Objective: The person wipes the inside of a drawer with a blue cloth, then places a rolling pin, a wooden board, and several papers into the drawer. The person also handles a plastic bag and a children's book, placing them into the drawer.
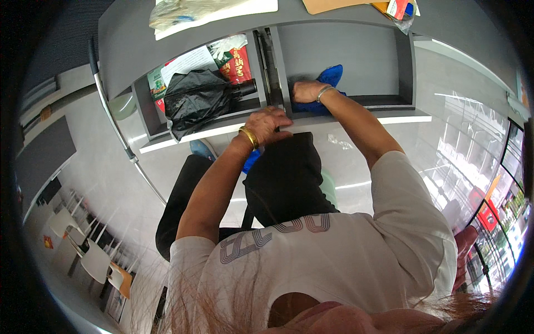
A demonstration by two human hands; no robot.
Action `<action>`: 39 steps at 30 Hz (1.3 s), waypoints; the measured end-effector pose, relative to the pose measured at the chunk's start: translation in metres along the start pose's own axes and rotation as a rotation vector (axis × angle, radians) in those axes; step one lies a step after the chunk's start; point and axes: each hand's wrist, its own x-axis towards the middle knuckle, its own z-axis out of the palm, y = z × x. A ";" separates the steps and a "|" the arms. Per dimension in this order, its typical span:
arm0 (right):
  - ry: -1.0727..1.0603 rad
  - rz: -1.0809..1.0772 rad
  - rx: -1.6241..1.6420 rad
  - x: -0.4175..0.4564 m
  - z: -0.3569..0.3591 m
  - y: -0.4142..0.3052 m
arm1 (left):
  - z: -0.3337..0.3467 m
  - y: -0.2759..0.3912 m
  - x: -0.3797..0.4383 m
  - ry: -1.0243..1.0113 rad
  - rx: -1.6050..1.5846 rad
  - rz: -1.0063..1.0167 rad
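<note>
Two grey drawers are pulled out side by side from under the desk. My right hand [306, 92] is inside the right drawer [354, 58], at its near left corner. It presses on a bunched blue cloth [331, 76], with the fingertips out of sight. At the middle, my left hand [267, 125] rests over the drawer fronts' inner ends, fingers on top and thumb on the near side. The left drawer [156, 125] holds a crumpled black plastic bag [198, 98], red packaging [238, 67], a white printed sheet [190, 62] and a white glove [227, 45].
The grey desktop [288, 12] carries a clear plastic bag [179, 12] and brown card [329, 5]. A metal pole [110, 102] leans at the left. My black-clad knee [288, 175] is close below the drawers. White chairs [94, 261] stand farther left on the shiny floor.
</note>
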 end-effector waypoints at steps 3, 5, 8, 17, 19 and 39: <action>-0.040 0.020 0.149 -0.016 -0.030 -0.037 | 0.004 -0.001 -0.012 0.043 0.017 -0.043; 0.055 0.012 0.137 0.000 -0.012 -0.007 | 0.000 0.000 -0.003 0.012 0.028 -0.004; 0.142 -0.222 0.354 -0.026 -0.019 0.009 | 0.005 -0.007 -0.001 -0.070 -0.001 -0.024; -0.480 0.128 0.142 -0.257 -0.014 -0.038 | 0.003 -0.002 -0.006 -0.030 0.020 -0.040; -0.204 0.122 0.188 -0.261 -0.019 -0.042 | -0.002 0.002 -0.005 -0.087 0.026 -0.085; 0.245 0.075 0.199 -0.099 -0.018 -0.022 | -0.002 -0.031 -0.098 0.878 -1.760 -0.190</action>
